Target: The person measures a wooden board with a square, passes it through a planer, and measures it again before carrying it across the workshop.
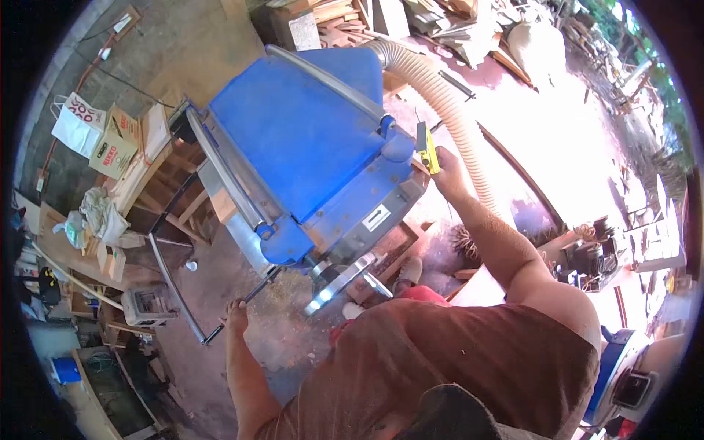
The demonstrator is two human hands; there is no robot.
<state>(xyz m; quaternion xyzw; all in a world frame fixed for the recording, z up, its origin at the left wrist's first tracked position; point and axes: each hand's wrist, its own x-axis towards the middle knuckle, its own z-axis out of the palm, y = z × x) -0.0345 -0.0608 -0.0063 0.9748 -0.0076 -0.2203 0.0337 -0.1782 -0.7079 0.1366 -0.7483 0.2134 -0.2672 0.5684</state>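
A large blue-covered machine point(308, 132) with metal side rails stands in front of me. My left hand point(236, 317), low at its left, is closed round the end of a dark bar point(262, 284) that runs up toward the machine's lower corner. On the far right side, my right hand point(449, 174) is at a small yellow and dark-grey box-shaped piece point(427, 150), beside the machine's upper right corner. The fingers are curled against its yellow side and partly hidden. A silver wheel-like part point(341, 282) sits at the machine's near end, close to my body.
A ribbed hose point(440, 95) curves from the machine's far end down past my right forearm. Bent tube frames point(176, 286) extend at left. A wooden bench point(147, 165) carries a cardboard box point(117, 143) and a bag point(77, 121). Stacked wood scraps point(337, 18) lie behind.
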